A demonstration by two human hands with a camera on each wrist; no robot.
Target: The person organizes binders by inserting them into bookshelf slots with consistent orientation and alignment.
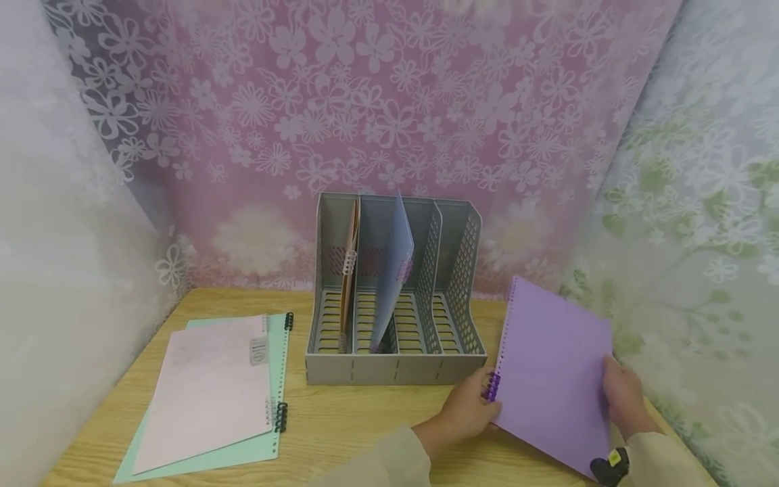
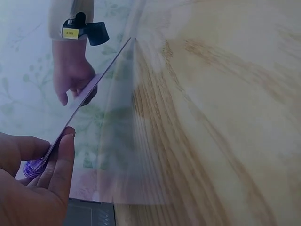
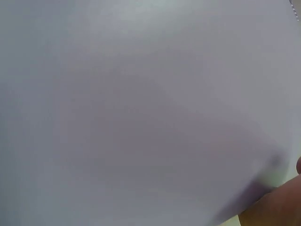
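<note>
A purple loose-leaf binder cover (image 1: 554,372) with a punched edge and a short purple coil tilts above the table's right side. My left hand (image 1: 464,409) pinches its left edge by the coil, thumb in front. The right hand (image 1: 625,398) grips the opposite edge. Seen edge-on in the left wrist view, the cover runs thin between both hands. In the right wrist view its pale surface fills nearly everything, and only part of the right hand (image 3: 277,205) shows in the lower right corner.
A grey file rack (image 1: 395,370) stands mid-table. It holds a brown-orange binder (image 1: 347,291) upright at left and a leaning pale blue cover (image 1: 392,270) beside it. On the left, a pale pink cover (image 1: 207,392) lies over a mint green cover (image 1: 276,372). Flowered cloth (image 1: 377,122) hangs behind.
</note>
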